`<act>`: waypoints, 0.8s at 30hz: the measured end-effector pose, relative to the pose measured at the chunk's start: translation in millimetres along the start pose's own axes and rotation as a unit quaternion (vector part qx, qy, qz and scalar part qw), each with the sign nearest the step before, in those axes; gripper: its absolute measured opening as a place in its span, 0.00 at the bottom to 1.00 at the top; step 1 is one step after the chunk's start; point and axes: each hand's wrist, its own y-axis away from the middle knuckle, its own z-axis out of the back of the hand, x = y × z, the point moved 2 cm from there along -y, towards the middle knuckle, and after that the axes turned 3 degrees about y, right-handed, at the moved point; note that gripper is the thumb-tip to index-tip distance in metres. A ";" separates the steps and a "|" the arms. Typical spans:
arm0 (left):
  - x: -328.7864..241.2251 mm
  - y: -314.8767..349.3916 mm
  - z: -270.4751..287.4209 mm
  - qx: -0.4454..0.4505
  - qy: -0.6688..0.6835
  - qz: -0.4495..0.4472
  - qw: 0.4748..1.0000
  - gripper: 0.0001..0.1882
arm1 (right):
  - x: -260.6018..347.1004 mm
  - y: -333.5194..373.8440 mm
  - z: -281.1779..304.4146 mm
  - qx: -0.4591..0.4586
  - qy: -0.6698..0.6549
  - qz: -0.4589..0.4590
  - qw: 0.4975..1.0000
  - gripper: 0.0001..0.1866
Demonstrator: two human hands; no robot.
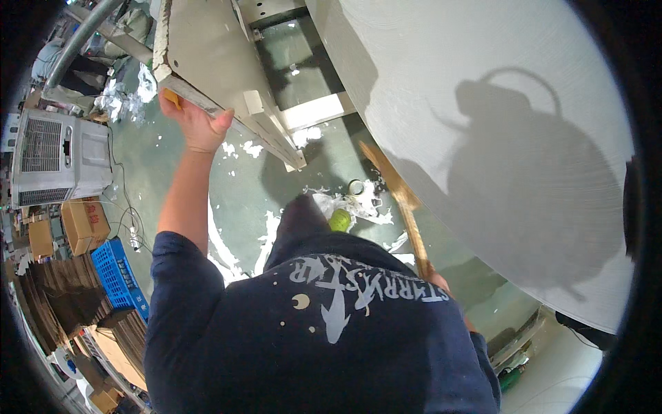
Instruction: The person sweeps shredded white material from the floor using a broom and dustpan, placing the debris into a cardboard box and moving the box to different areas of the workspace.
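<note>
My left hand (200,127) is raised at the upper left, its thumb and fingers around the lower edge of a large beige panel (207,41) with rough, flaking white edges. A small orange-yellow piece (171,99) shows beside its fingers; what it belongs to is hidden. At the lower right, my right hand (437,280), mostly hidden by my dark shirt, is closed on the near end of a long brown wooden piece (407,214). That piece widens partway along, then narrows to a point beside a large pale surface (552,207).
White scraps (372,205), a tape roll (356,187) and a yellow-green round thing (339,220) lie on the green floor. To the left stand a white air cooler (62,155), cardboard boxes (84,224), a blue crate (118,276) and stacked cardboard (65,297). Another person (52,62) bends at the far left.
</note>
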 end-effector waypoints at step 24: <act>-37.1 363.9 159.0 0.535 0.071 0.397 0.742 0.23 | 75.9 -76.8 -10.0 -0.117 0.235 -0.027 0.965 0.20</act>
